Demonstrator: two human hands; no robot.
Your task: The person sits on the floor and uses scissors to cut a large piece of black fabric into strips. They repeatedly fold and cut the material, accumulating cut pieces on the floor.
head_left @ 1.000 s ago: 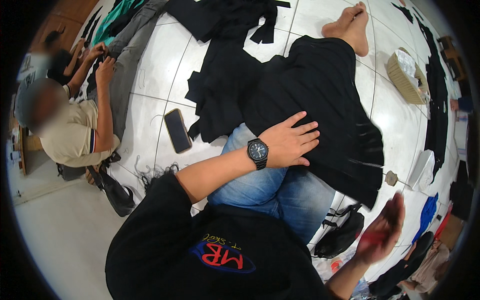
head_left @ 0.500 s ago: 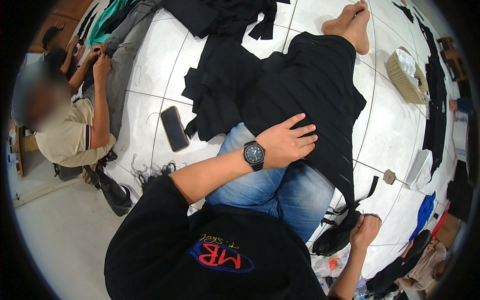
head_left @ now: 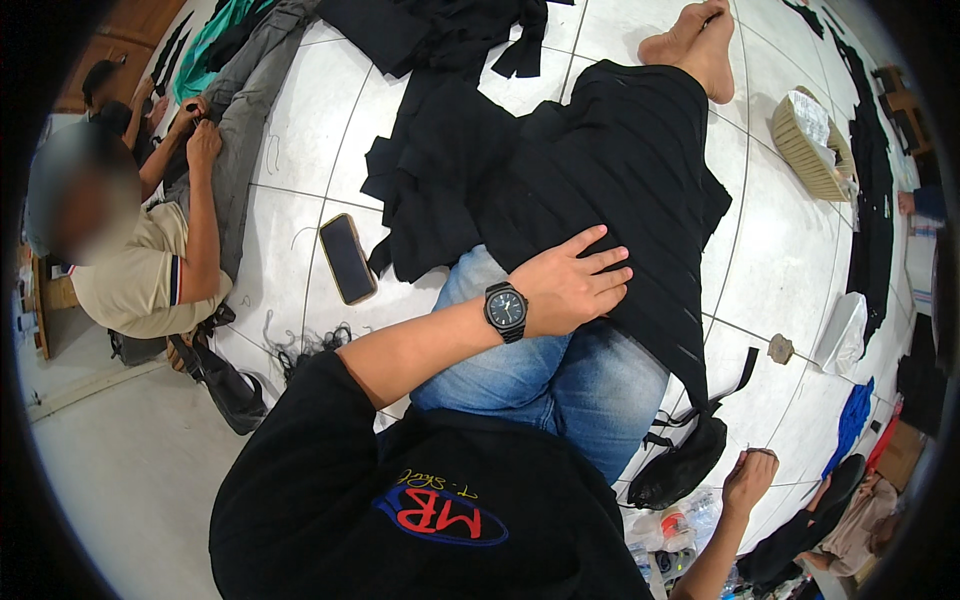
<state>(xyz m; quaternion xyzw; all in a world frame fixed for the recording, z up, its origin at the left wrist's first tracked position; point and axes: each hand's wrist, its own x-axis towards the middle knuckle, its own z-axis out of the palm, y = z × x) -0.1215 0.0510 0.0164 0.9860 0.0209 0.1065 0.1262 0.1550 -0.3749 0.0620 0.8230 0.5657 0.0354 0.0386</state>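
Note:
A black garment (head_left: 590,165) lies spread over my legs, with small pale marks in rows on its right part. My left hand (head_left: 575,285), with a black watch (head_left: 506,308) on its wrist, rests flat on the cloth above my thighs, fingers spread. Off to the right, apart from the cloth, my right hand (head_left: 750,480) is closed in a pinch. Whatever it pinches is too small to name. Between that hand and my jeans (head_left: 610,400) lies a small black bag (head_left: 682,465) with a strap.
A phone (head_left: 347,259) and loose black threads (head_left: 305,345) lie at the left on the tiles. Beyond them a person (head_left: 150,260) handles grey cloth (head_left: 245,120). At the right are a basket (head_left: 800,150), a white bag (head_left: 842,335) and plastic bottles (head_left: 675,525).
My right hand has moved a little right and down, away from the black bag. My left hand stays flat on the garment.

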